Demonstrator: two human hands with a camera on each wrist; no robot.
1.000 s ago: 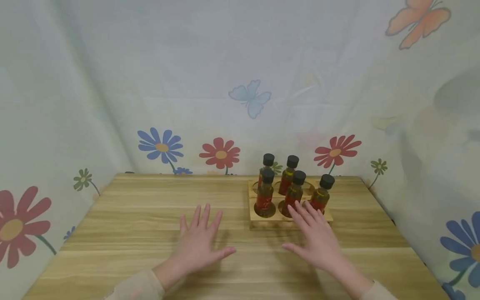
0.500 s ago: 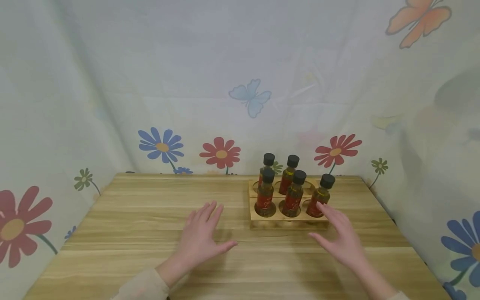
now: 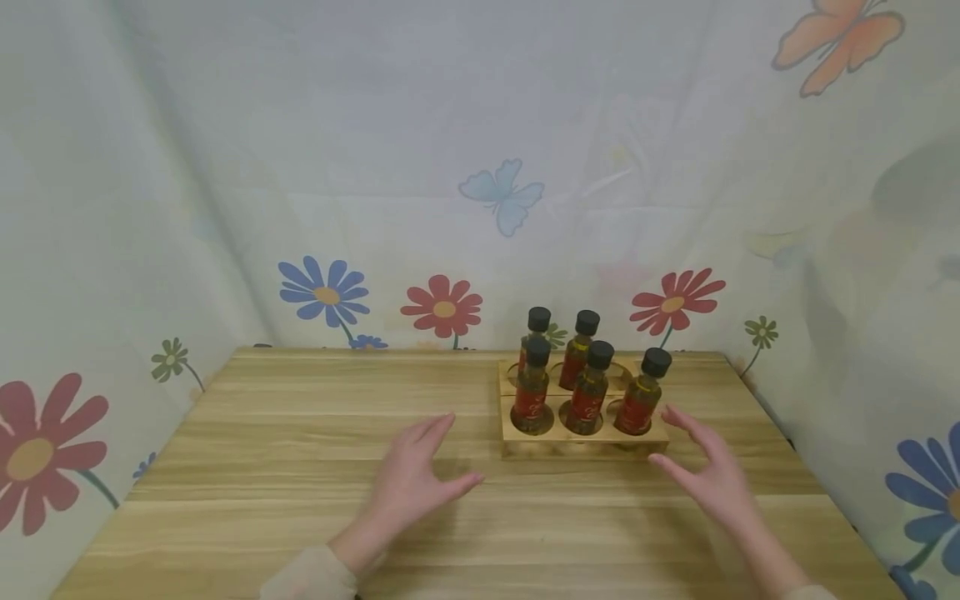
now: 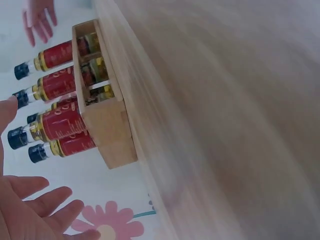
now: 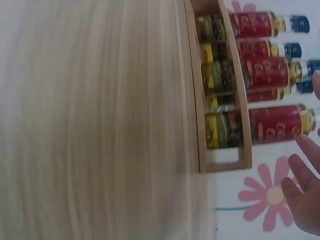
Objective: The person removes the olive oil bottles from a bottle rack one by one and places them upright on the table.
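A two-tier wooden rack (image 3: 581,451) stands at the right back of the table, holding several small glass bottles with black caps and red labels. Three are in the front row: left (image 3: 530,400), middle (image 3: 587,400) and right (image 3: 637,407). Two more, one of them this back bottle (image 3: 576,361), stand behind. My left hand (image 3: 407,479) is left of the rack, apart from it, fingers and thumb spread. My right hand (image 3: 712,479) hovers just right of the rack's front corner, thumb and fingers apart. The right wrist view shows its fingers (image 5: 300,175) near the end bottle.
The wood-grain table (image 3: 300,433) extends left and in front of the rack. A pale cloth (image 3: 375,167) printed with flowers and butterflies hangs behind and on both sides of the table.
My right hand has moved right, from in front of the rack to beside its right end. My left hand has shifted slightly right and turned. The rack and bottles stay put.
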